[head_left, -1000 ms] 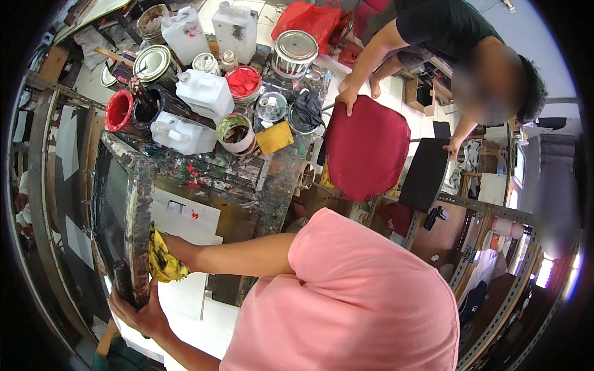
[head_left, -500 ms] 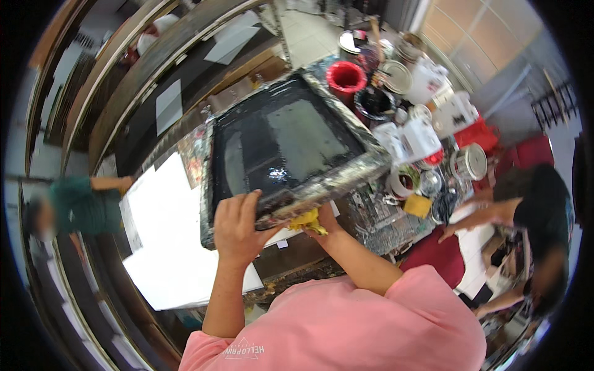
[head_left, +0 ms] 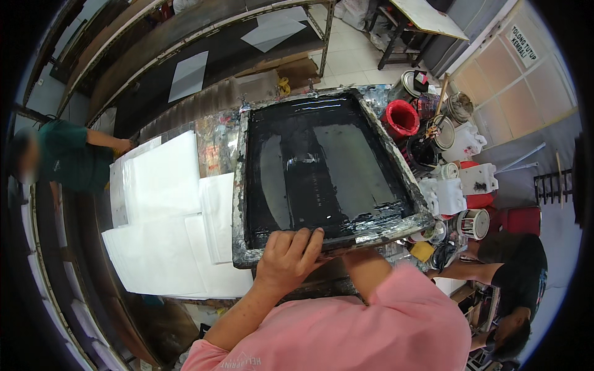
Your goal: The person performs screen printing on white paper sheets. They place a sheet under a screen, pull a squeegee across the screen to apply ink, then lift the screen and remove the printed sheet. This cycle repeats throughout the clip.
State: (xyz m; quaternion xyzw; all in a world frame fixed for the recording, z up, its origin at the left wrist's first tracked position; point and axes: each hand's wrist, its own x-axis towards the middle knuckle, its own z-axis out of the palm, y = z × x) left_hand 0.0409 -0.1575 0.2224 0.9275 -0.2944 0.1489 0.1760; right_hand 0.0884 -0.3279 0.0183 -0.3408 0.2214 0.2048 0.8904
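A screen printing frame (head_left: 240, 198) with ink-smeared edges is in front of me. Black ink coats its mesh (head_left: 356, 167), with paler greenish-grey areas showing through. My left hand (head_left: 288, 256) grips the near rail, its fingers curled over the top edge. From the right, my right forearm (head_left: 366, 272) reaches beneath that rail; the hand itself is hidden under the frame, so its fingers and anything in them do not show. White paper sheets (head_left: 164, 185) lie in overlapping stacks left of the frame.
Ink tubs, including a red one (head_left: 401, 119), and white jugs (head_left: 477, 179) crowd the table's right. A yellow sponge (head_left: 422, 251) lies near its right edge. One person (head_left: 77, 154) stands at left, another (head_left: 523, 272) at right. Racks (head_left: 210, 68) stand behind.
The view has shifted, and the frame appears turned more squarely to me. My right hand and the yellow cloth in it have gone out of sight under the frame. My left hand still grips the rail.
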